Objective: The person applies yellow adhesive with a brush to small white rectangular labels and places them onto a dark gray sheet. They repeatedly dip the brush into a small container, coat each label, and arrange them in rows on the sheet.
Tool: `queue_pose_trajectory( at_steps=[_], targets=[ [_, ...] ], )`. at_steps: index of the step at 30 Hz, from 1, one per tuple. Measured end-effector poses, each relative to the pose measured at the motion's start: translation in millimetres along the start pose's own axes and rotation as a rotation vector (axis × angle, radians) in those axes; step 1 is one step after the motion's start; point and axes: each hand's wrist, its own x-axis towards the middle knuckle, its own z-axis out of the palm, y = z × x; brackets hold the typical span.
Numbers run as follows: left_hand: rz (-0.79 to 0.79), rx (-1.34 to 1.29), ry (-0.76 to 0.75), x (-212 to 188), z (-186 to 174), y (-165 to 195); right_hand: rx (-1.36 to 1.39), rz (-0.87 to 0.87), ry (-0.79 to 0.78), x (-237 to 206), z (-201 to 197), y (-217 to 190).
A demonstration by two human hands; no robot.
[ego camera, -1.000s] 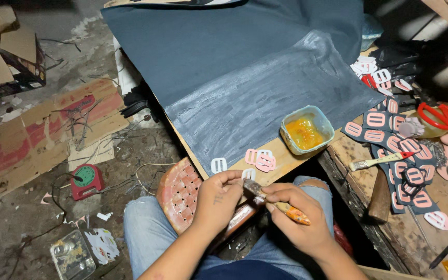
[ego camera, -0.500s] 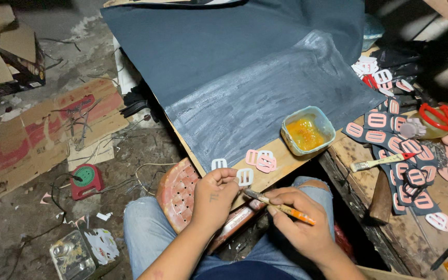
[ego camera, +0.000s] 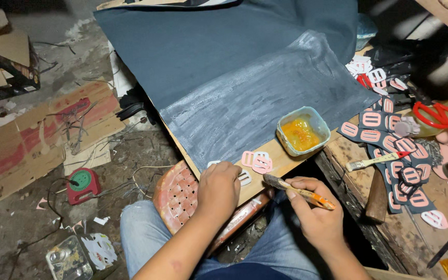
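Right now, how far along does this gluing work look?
Done, it seems: many pink cut-outs already sit stuck on dark pieces at the right, and the dark sheet shows a brushed patch. In hand: the left hand presses a white cut-out on the board edge while the right hand holds a brush. Left: two pink pieces lie loose beside the glue tub.

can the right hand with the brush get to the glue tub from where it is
Probably yes: the right hand holds the brush just below the glue tub, whose top is open, with only bare board edge between.
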Motion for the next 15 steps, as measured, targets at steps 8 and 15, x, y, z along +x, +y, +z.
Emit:
queue_pose_trajectory(
  at_steps=[8,15],
  targets=[
    [0.308,0.090,0.001,21,6,19,-0.004,0.017,0.083,-2,-3,1],
    [0.288,0.072,-0.081,29,13,16,0.043,-0.036,0.085,0,-10,3]
  ],
)
